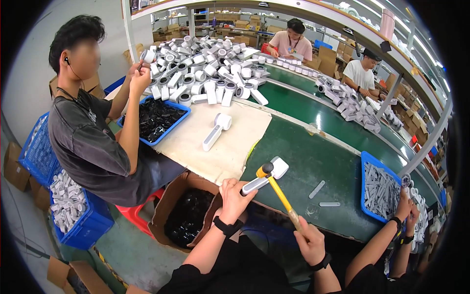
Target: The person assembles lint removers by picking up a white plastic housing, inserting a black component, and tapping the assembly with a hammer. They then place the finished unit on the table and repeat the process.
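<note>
White gadget (256,184) is gripped in the left hand (234,197), hammer (281,193) in the right hand (311,242); one blue tray (172,128) holds black parts (155,116), another tray (363,186) grey strips (381,188).

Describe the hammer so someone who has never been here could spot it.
Find the green work surface, then its near edge, where the right hand grips the hammer. It slants up and left to a black-and-yellow head, seen against a white-and-grey device in the left hand. Its bright yellow shaft sets it apart from the pale strips lying nearby.
</note>
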`<act>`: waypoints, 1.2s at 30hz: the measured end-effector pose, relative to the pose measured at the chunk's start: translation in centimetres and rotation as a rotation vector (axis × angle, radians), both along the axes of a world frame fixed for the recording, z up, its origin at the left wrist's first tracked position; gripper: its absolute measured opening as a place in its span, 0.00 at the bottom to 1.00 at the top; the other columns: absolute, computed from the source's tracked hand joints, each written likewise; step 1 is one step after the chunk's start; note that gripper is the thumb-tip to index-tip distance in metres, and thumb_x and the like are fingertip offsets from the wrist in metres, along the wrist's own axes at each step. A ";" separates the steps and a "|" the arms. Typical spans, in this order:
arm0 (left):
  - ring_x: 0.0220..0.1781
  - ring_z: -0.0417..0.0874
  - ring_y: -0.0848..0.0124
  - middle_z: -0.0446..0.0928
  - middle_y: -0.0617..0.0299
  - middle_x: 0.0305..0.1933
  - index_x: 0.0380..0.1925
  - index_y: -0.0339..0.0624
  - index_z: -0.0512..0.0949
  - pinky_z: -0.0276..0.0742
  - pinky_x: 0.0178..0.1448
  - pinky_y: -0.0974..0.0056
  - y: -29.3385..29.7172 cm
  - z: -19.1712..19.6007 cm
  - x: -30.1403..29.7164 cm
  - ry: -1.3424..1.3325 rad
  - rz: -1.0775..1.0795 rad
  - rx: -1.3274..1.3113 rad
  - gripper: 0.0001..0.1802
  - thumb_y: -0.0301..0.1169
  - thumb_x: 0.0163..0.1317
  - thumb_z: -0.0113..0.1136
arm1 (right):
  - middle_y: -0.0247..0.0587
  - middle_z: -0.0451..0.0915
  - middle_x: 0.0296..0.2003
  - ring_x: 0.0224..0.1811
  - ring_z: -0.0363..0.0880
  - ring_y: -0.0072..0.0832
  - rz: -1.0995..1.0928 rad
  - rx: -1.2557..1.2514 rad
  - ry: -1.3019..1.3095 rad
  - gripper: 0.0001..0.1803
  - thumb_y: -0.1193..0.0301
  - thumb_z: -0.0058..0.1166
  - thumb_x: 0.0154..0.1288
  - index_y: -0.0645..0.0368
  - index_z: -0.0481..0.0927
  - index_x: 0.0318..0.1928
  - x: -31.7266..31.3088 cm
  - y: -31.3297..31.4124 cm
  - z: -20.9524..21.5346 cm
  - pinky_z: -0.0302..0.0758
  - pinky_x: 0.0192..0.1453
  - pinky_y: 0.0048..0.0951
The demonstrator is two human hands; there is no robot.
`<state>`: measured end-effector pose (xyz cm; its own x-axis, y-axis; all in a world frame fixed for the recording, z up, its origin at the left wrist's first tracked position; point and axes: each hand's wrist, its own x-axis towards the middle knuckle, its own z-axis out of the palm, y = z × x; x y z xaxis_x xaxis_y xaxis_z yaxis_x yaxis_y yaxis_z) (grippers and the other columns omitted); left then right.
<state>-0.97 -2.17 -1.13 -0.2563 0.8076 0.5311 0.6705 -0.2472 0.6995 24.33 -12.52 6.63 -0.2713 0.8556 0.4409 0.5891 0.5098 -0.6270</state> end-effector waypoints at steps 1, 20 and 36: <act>0.48 0.72 0.58 0.75 0.60 0.32 0.32 0.43 0.85 0.64 0.54 0.55 0.1 -0.2 0.1 0.001 0.016 0.017 0.17 0.39 0.44 0.77 | 0.45 0.78 0.29 0.27 0.79 0.42 0.027 0.002 -0.075 0.27 0.78 0.61 0.59 0.56 0.77 0.61 0.0 -0.1 -0.3 0.75 0.31 0.35; 0.48 0.72 0.58 0.76 0.59 0.33 0.32 0.44 0.86 0.63 0.54 0.54 -0.2 1.0 -0.1 0.059 0.010 -0.029 0.15 0.39 0.47 0.74 | 0.44 0.79 0.29 0.26 0.79 0.40 -0.008 -0.019 -0.101 0.27 0.80 0.63 0.58 0.57 0.78 0.60 1.0 0.4 0.1 0.75 0.31 0.33; 0.44 0.79 0.48 0.79 0.48 0.38 0.44 0.39 0.80 0.74 0.48 0.48 4.3 3.9 -0.7 0.319 -0.250 0.034 0.16 0.32 0.55 0.67 | 0.45 0.86 0.42 0.40 0.81 0.20 -0.132 -0.155 0.359 0.29 0.79 0.63 0.58 0.68 0.75 0.61 2.5 -1.1 -2.7 0.75 0.47 0.21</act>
